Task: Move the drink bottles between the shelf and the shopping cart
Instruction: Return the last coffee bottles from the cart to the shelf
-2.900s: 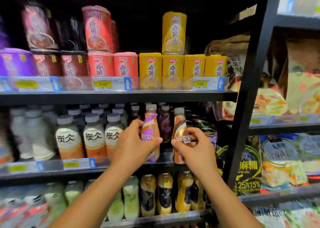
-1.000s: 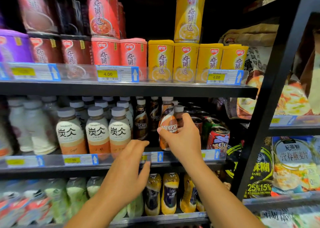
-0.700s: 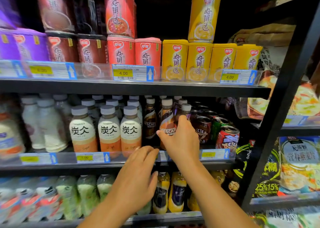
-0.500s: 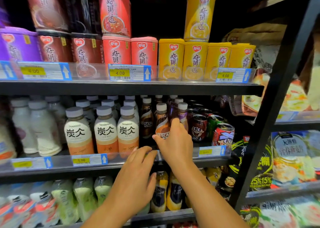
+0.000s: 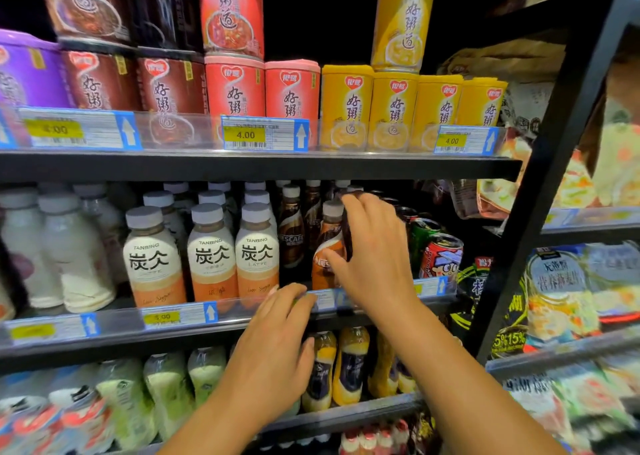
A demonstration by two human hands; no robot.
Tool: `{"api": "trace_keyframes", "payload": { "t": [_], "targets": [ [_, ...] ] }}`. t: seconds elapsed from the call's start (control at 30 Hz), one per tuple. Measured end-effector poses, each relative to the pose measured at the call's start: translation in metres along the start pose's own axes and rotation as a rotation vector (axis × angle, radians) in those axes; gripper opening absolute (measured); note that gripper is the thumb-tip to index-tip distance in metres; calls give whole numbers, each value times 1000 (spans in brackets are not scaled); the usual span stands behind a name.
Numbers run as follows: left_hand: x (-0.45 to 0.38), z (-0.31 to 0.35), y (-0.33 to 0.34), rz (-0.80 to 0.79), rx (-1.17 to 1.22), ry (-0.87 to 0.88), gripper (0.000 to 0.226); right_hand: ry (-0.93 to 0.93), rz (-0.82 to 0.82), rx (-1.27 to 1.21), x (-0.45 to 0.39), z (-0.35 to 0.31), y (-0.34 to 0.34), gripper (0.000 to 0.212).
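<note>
Nescafe drink bottles stand on the middle shelf [image 5: 221, 333]. An orange-labelled Nescafe bottle [image 5: 323, 246] stands at the front, with a brown one [image 5: 291, 236] to its left. My right hand [image 5: 374, 253] reaches into this row, its fingers curled around a dark bottle [image 5: 347, 233] just right of the orange one, most of it hidden by the hand. The thumb lies across the orange label. My left hand [image 5: 277, 337] is lower, empty, fingertips resting on the shelf's front rail. No shopping cart is in view.
White-capped latte bottles [image 5: 211, 257] fill the row to the left. Cans [image 5: 440, 257] stand to the right of the hand. Red and yellow tubs [image 5: 346, 108] line the shelf above, more bottles [image 5: 349, 364] the shelf below. A black upright post [image 5: 540, 191] borders the right side.
The orange bottle, held in my right hand earlier, now stands on the shelf; that hand has shifted onto the dark bottle beside it. My left hand released its bottle and dropped to the shelf edge.
</note>
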State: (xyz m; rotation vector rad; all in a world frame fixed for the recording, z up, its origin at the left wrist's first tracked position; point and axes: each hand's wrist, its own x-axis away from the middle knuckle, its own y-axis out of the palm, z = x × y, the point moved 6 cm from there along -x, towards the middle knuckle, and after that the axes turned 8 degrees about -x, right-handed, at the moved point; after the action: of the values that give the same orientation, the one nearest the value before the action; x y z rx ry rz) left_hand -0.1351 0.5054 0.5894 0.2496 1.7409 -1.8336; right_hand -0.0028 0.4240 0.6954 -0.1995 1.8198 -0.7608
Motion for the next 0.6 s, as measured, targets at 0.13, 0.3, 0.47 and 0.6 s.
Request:
{"api": "trace_keyframes", "payload": {
  "t": [0.13, 0.3, 0.47, 0.6],
  "targets": [
    [-2, 3, 0, -8, -41, 0, 70, -65, -126, 197, -13, -2, 13, 65],
    [-2, 10, 3, -17, -177, 0, 78, -70, -195, 278, -29, 9, 32, 64],
    [0, 12, 7, -29, -185, -3, 80, -114, -262, 301, -55, 13, 56, 88],
    [0, 13, 7, -36, -187, 4, 81, -64, -404, 349, -71, 10, 63, 88]
  ]
}}
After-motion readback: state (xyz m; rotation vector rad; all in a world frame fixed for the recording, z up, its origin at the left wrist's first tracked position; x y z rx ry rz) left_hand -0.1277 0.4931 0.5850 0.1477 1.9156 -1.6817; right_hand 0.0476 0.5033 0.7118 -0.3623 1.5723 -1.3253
